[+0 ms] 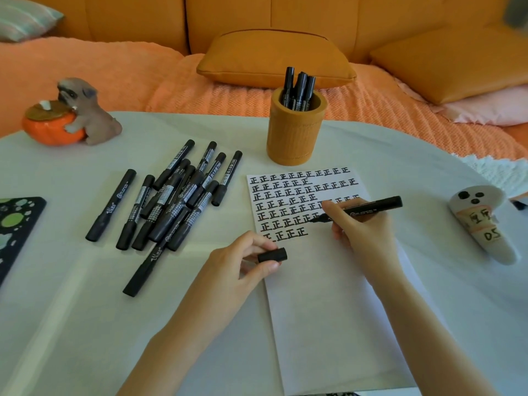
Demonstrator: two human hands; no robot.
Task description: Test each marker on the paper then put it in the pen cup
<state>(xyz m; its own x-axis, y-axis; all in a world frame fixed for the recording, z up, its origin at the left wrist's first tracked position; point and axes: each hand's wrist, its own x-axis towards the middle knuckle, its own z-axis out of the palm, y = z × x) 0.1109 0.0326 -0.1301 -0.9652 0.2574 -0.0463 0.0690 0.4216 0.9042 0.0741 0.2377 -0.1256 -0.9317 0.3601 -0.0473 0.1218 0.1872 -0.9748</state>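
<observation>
Marker, black and uncapped, is in the right hand, lying flat over the paper with its nib pointing left at the end of a row of marks. Whether the nib touches the sheet can't be told. Right fingers are curled round the barrel near the nib, hiding its middle part and the ends of two or three rows. Left hand rests on the counter at the sheet's left edge; its thumb and fingers pinch the cap, covering the start of the nearest row.

Far half of the paper is filled with rows of black marks; the near half is blank and its near edge is cut off by the frame. Cup, orange, stands just beyond the far edge of the paper, with about four capped markers upright inside, lower ends hidden. To the left lies a pile of capped black markers, overlapping, exact count unclear.

Far left: dog figurine hugging an orange bowl. Dark patterned board is cut off at the left edge. White object with black dots and scrawl lies at right, hard to identify. Sofa cushion is behind.
</observation>
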